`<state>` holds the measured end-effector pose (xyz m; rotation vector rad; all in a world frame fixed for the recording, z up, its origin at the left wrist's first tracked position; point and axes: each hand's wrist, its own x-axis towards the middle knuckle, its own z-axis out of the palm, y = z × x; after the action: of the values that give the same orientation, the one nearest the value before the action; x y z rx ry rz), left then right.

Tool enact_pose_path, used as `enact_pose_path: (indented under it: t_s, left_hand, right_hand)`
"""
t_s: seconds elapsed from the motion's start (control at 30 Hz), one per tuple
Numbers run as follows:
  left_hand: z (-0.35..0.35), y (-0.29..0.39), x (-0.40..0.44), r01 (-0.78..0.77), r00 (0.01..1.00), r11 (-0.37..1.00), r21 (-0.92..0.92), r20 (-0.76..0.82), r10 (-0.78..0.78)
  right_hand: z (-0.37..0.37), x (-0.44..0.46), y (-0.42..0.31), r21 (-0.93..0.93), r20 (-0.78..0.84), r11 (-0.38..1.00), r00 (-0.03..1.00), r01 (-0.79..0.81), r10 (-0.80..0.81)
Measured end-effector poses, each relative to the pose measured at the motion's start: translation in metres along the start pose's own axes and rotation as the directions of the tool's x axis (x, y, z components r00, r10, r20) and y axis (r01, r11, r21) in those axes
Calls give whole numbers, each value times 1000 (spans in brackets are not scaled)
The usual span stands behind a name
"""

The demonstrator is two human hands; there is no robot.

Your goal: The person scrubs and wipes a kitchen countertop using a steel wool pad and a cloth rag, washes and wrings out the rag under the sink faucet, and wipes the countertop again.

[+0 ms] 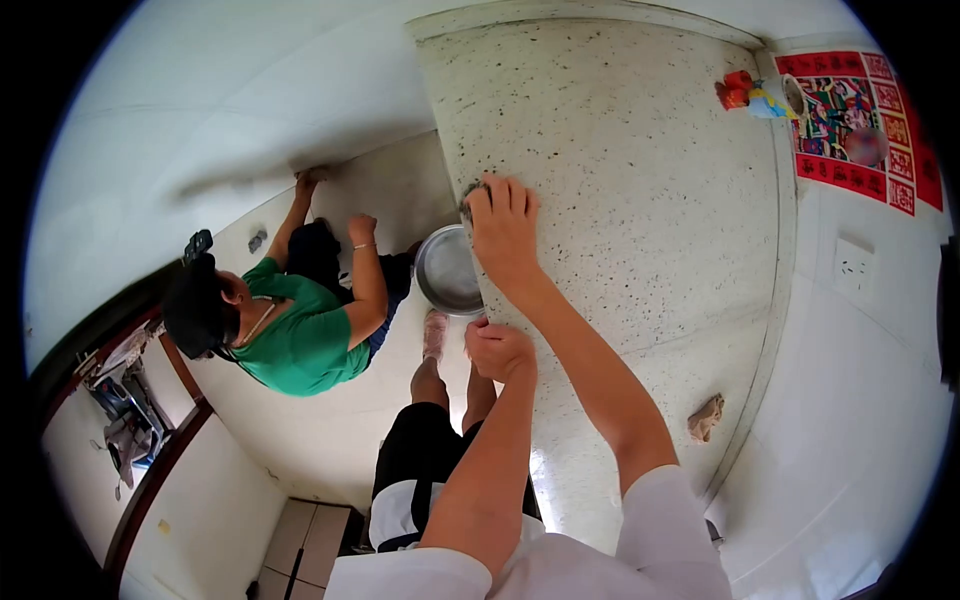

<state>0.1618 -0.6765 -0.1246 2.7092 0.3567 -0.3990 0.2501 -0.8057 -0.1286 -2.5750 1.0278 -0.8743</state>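
My right hand [507, 228] reaches onto the speckled stone slab [620, 220], fingers curled over its left edge. A dark grey scouring pad [467, 198] pokes out from beneath those fingertips. Lower down, my left hand [502, 350] is closed at the rim of a round metal basin [447, 272], its thumb side against the rim. The basin sits beside the slab's edge, which hides its right part. Nothing shows inside the basin except its shiny bottom.
A co-worker in a green shirt [300, 345] crouches at left, one hand against the white wall [300, 80]. A crumpled brown cloth [706, 418] lies on the slab's right side. Red and colourful items [765, 98] stand at the far right corner, near a wall socket [854, 265].
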Motion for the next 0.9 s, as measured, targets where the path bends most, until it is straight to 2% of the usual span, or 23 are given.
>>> enact_pose_path:
  t_s: [0.07,0.1,0.23,0.37,0.43,0.57,0.63,0.73,0.77,0.83,0.87,0.9]
  left_hand:
    - [1,-4,-1,-9,1000,1000,17,-12,9]
    - [3,-4,1,-29,999,999,13,-14,29]
    - [1,-5,5,-26,999,1000,-3,24,26]
    - [0,-5,3,-72,996,997,-27,49,73]
    - [0,-8,2,-73,996,997,-17,48,74]
    - [7,-15,5,-125,992,992,-21,2,125]
    - [7,-20,7,-162,987,986,-31,-29,161]
    - [4,-16,3,-190,982,981,-45,7,191]
    - [2,-12,3,-138,990,990,-23,13,138]
    - [-7,-1,3,-57,997,998,17,53,56]
    - [-6,0,4,-65,996,998,19,57,64]
    - [-5,0,4,-59,997,998,23,49,58]
  right_hand:
    - [11,11,-3,-114,-27,991,998,-68,65]
    - [16,26,-3,-132,30,988,996,-84,89]
    - [43,78,-1,-195,24,976,994,-100,107]
    - [14,35,-6,-147,23,986,996,-85,89]
    - [0,16,-6,-106,102,988,988,-108,119]
    - [27,53,11,-108,39,991,996,-74,79]
    - [38,80,15,-171,22,981,995,-90,95]
    - [29,58,8,-127,8,990,998,-61,62]
    - [17,41,9,-124,23,992,1000,-18,21]
    - [-8,20,37,-169,62,982,993,-86,97]
    - [-21,15,53,-187,105,974,983,-127,149]
    - [-29,21,71,-229,68,954,975,-193,213]
